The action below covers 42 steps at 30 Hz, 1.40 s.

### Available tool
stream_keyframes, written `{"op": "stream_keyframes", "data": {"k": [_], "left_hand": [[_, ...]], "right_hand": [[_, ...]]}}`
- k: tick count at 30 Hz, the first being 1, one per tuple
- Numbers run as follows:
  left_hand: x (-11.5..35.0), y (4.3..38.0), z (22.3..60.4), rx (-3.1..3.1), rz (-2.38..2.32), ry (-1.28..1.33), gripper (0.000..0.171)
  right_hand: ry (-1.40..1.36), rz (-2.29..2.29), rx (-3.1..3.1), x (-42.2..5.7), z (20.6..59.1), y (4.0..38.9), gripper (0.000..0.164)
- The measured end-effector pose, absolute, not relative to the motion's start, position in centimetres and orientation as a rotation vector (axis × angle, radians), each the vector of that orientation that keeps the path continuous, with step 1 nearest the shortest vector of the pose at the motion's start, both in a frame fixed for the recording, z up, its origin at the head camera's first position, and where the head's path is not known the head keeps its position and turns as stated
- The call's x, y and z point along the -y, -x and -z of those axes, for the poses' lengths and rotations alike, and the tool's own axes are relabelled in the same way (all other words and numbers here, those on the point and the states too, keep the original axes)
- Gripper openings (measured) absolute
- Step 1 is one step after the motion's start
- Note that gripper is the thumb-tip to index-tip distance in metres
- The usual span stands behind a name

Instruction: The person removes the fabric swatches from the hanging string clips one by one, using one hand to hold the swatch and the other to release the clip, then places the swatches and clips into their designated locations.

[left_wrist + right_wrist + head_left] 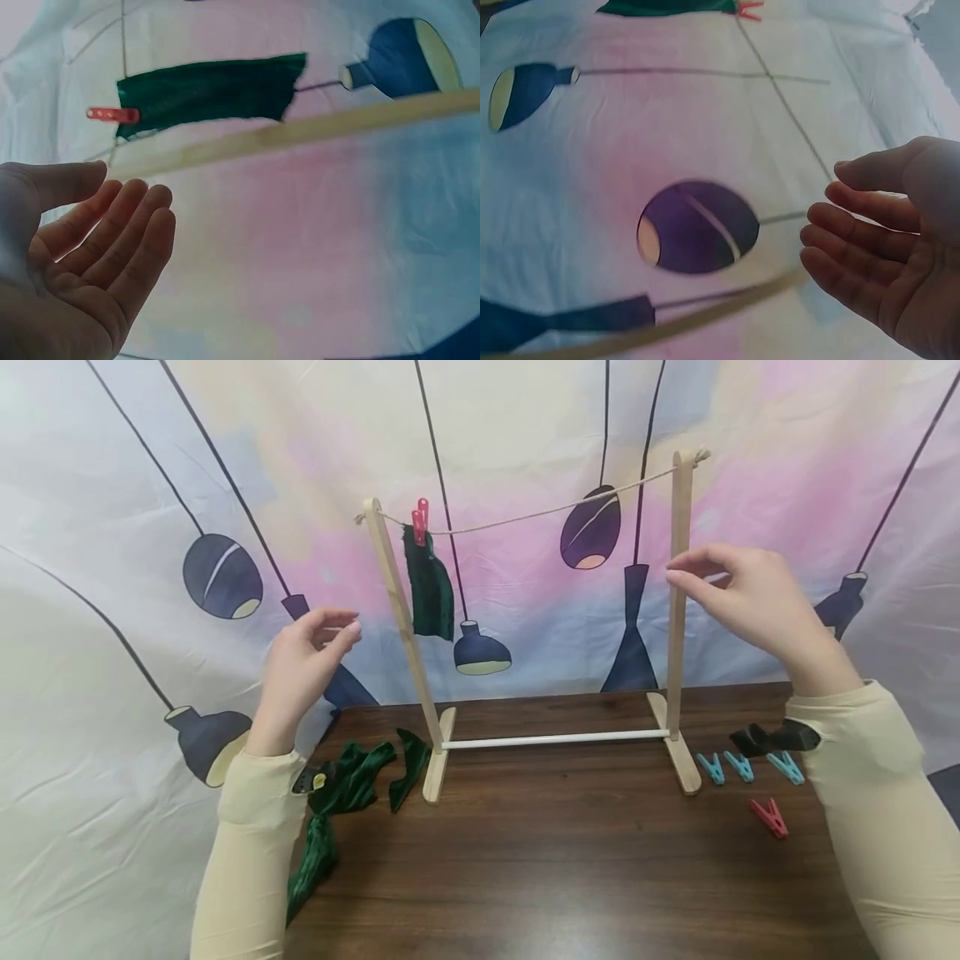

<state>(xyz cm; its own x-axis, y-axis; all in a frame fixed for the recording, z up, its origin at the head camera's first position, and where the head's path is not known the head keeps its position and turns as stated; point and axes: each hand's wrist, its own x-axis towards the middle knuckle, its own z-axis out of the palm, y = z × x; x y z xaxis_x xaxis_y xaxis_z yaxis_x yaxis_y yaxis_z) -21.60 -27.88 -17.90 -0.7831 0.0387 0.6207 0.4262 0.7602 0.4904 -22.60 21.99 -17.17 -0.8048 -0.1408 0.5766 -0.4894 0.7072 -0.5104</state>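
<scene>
My left hand (300,664) is raised to the left of the small wooden drying rack (681,610), its fingers loosely bent and holding nothing. At the rack's right post, my right hand (761,602) hovers with thumb and fingers apart, also holding nothing; whether it touches the post I cannot tell. A dark green velvet cloth (432,593) hangs near the left end of the string (517,518). One red clothespin (420,522) clips its top edge there. The left wrist view shows that cloth (210,94) just beyond my fingers.
Green cloth pieces (356,777) lie crumpled at the table's left. On the right are three blue clothespins (738,767) and a red clothespin (770,818). A white bar (555,740) joins the rack's feet low over the brown table (555,860). Behind hangs a lamp-printed curtain (517,427).
</scene>
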Motion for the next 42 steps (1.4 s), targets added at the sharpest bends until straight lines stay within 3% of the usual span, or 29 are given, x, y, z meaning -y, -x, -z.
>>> {"op": "stream_keyframes", "data": {"k": [18, 42], "left_hand": [[22.0, 22.2, 14.8, 2.160, 1.042, 0.544, 0.033], [19.3, 26.8, 15.3, 2.163, 1.094, 0.430, 0.043]], "right_hand": [[-0.687, -0.992, 2.188, -13.8, 12.8, 22.2, 0.026], [-0.782, -1.042, 2.248, -8.3, 9.3, 26.1, 0.035]]}}
